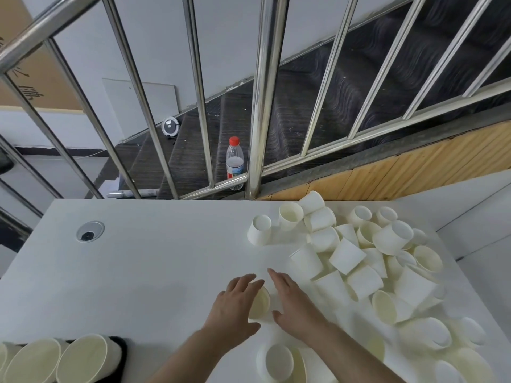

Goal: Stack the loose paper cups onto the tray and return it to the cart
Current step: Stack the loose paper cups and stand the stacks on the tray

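A single paper cup (260, 302) was cupped between the left hand (235, 305) and right hand (293, 299) (fingers straight, spread), mouth up, near the tabletop's (138, 272) near edge; the tray (121, 346) lay leftward.

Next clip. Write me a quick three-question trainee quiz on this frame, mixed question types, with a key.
1. True or false: the cup between the left hand and right hand stands upright on the table.
2. Where does the loose cup pile lie? A) right of the hands B) left of the hands C) on the stairs
3. What colour is the cap of the bottle behind the railing?

Key: 1 true; 2 A; 3 red.
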